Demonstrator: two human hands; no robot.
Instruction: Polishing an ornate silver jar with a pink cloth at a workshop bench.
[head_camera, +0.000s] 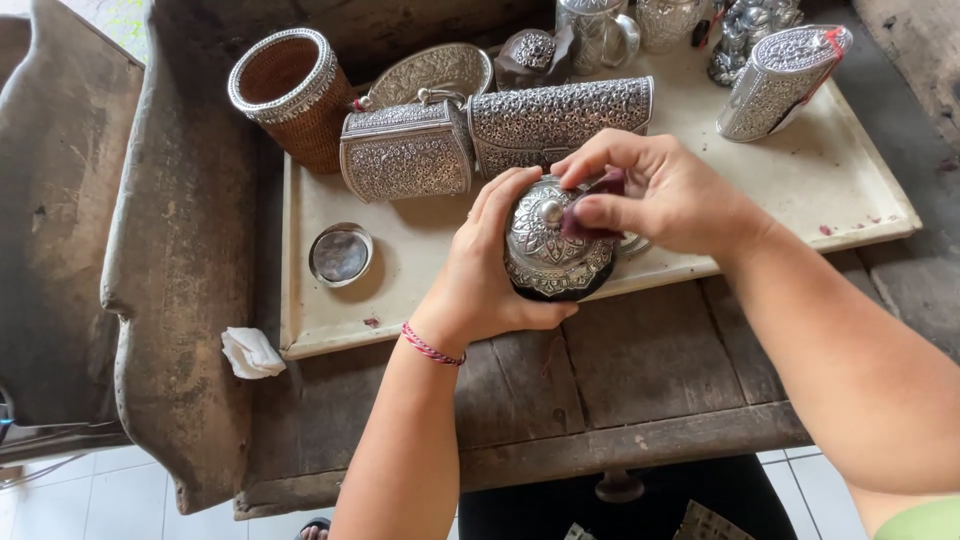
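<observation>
1. Two hands meet at the middle of my view on one piece: a round embossed silver lid (553, 245) with a small ball knob at its centre, held just above the near edge of the tray (330, 325).
2. My left hand (490, 275) is closed around the lid's left and near side, palm cupping it from below, fingers curled over its top edge. A red cord bracelet (432, 346) sits on that wrist.
3. My right hand (660, 195) comes in from the right, and its thumb and fingers pinch a small dark red scrap of cloth (590, 205) against the lid's top, just right of the knob.
4. Just beyond the hands, on the tray, lie two ornate silver clutch cases: a squarer one (405, 152) to the left and a long one (560, 115) behind the right hand.
5. Left on the tray sits a small shallow round silver dish (340, 254).
6. At the far left stands a woven basket with a silver rim (292, 95).
7. Far right, a curved silver case (780, 80) lies tilted on the tray, well apart from the hands.
8. Off the tray, near left on the worn wooden table (620, 380), lies a crumpled white tissue (250, 352).
</observation>
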